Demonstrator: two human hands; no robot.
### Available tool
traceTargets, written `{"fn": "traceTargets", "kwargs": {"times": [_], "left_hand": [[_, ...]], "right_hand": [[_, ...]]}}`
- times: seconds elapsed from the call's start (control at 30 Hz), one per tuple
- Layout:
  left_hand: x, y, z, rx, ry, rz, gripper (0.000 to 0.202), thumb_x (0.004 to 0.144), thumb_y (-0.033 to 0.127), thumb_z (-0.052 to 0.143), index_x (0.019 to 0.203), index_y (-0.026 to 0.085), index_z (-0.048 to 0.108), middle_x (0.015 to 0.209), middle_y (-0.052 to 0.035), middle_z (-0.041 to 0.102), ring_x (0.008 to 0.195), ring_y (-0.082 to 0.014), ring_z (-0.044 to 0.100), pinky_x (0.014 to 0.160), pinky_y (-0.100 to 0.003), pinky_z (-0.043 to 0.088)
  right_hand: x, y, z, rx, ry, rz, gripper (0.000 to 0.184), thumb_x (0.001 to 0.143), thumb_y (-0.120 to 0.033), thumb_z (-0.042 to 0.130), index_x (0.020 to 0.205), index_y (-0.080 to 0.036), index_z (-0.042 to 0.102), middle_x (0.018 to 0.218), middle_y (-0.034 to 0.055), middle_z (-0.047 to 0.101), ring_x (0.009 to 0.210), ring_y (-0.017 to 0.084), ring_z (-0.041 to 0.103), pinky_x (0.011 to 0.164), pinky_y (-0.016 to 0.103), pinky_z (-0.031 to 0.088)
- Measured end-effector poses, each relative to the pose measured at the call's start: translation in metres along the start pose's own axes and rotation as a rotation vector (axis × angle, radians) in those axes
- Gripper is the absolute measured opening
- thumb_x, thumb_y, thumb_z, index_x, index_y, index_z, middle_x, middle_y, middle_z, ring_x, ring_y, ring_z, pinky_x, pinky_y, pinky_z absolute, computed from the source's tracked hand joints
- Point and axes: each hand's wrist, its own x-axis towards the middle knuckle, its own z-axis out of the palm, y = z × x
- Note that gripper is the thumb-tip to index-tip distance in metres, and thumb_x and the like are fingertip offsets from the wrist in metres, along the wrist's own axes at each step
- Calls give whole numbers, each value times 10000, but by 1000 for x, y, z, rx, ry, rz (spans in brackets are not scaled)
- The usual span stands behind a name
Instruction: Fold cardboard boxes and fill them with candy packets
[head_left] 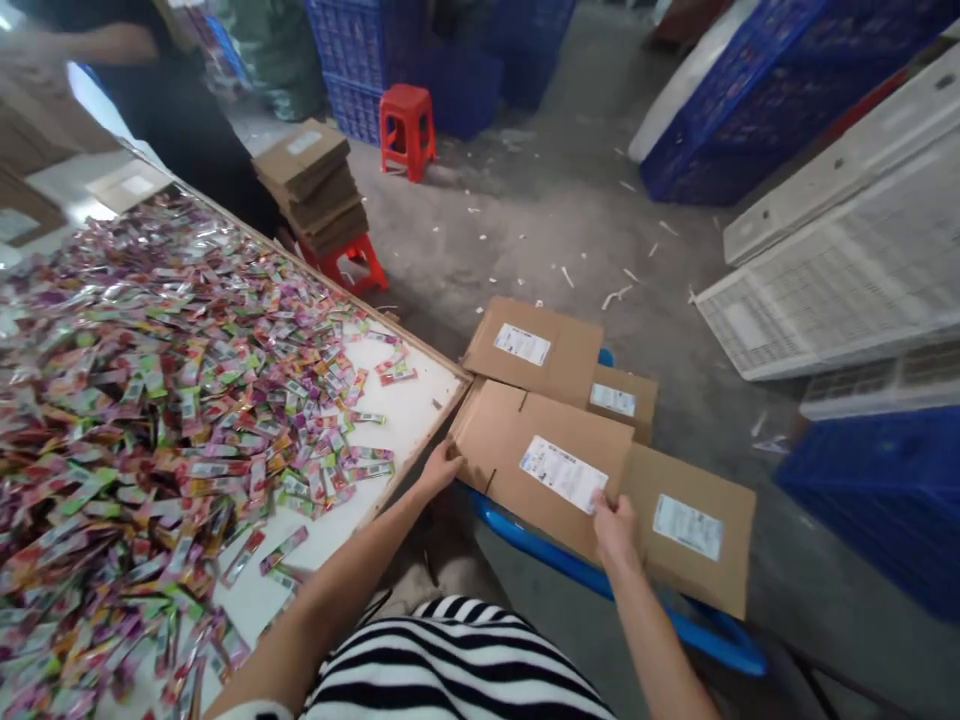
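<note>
A flat brown cardboard box with a white shipping label lies in front of me, on top of other boxes. My left hand is closed at its left end, beside the table corner. At its right edge, my right hand has curled fingers, the tips by the label's lower corner. Just right of that hand lies another labelled cardboard box. Behind are a labelled box and a smaller box. Blue tubing shows under the boxes.
Many small colourful packets cover the white table at left. Stacked cartons rest on a red stool; another red stool stands behind. A person stands across the table. Blue crates and white crates line the right.
</note>
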Motion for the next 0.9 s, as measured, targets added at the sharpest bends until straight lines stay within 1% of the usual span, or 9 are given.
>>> {"fn": "traceTargets", "kwargs": {"times": [0.1, 0.17, 0.23, 0.33, 0.47, 0.57, 0.67, 0.77, 0.9], "left_hand": [[-27, 25, -21, -139, 47, 65, 387, 885, 400, 648, 1185, 155, 624, 1165, -141, 727, 1110, -274, 683, 1000, -430, 533], [-51, 43, -54, -306, 180, 159, 449, 915, 466, 641, 1262, 190, 569, 1265, -136, 695, 1183, -263, 650, 1016, -403, 524], [-83, 55, -100, -482, 391, 231, 490, 928, 530, 619, 1288, 209, 531, 1311, -133, 668, 1227, -269, 621, 1030, -398, 511], [-147, 50, -176, -597, 696, 206, 484, 932, 592, 564, 1224, 207, 540, 1282, -127, 662, 1243, -288, 599, 1034, -402, 490], [-248, 1, -243, -576, 894, 49, 448, 914, 616, 539, 1133, 226, 548, 1252, -110, 653, 1244, -296, 584, 1033, -415, 468], [-316, -49, -264, -526, 980, 32, 460, 856, 560, 627, 1168, 243, 509, 1242, -104, 639, 1212, -273, 598, 1039, -400, 458], [-372, -93, -275, -521, 998, 56, 475, 788, 428, 680, 1188, 247, 499, 1250, -91, 625, 1225, -261, 582, 1044, -379, 453], [-414, -127, -286, -537, 1065, -17, 428, 717, 292, 599, 1133, 240, 515, 1156, -58, 618, 1129, -237, 590, 940, -345, 488], [-438, -161, -303, -529, 1330, -151, 376, 651, 235, 514, 1027, 223, 523, 1014, -34, 583, 966, -201, 580, 852, -318, 498]], "right_hand": [[-28, -18, -43, 59, -14, -313, 369, 782, -599, 562, 813, -232, 562, 825, 90, 727, 809, 274, 673, 730, 357, 525], [-46, -42, -54, 87, -127, -473, 430, 782, -648, 600, 856, -224, 604, 848, 85, 734, 842, 274, 681, 761, 357, 535], [-69, -72, -43, 138, -283, -573, 488, 763, -679, 643, 902, -212, 653, 889, 96, 752, 867, 281, 696, 761, 354, 556], [-124, -118, -1, 210, -572, -696, 514, 758, -661, 702, 972, -195, 717, 966, 105, 775, 900, 285, 719, 774, 359, 593], [-220, -161, 54, 251, -918, -922, 413, 800, -559, 736, 1005, -203, 784, 1013, 98, 787, 961, 285, 734, 869, 386, 610], [-285, -175, 82, 272, -1156, -1062, 323, 838, -491, 731, 1010, -227, 804, 1074, 89, 783, 1043, 276, 726, 965, 400, 586], [-336, -173, 110, 285, -1316, -1054, 310, 868, -474, 716, 1042, -230, 789, 1062, 90, 780, 1015, 262, 733, 931, 391, 599], [-377, -153, 139, 326, -1380, -1061, 453, 844, -481, 751, 1225, -239, 708, 1220, 104, 730, 1121, 278, 697, 984, 431, 578], [-424, -118, 174, 394, -1244, -1160, 749, 820, -491, 782, 1471, -262, 493, 1527, 129, 503, 1397, 318, 496, 1172, 529, 414]]}}
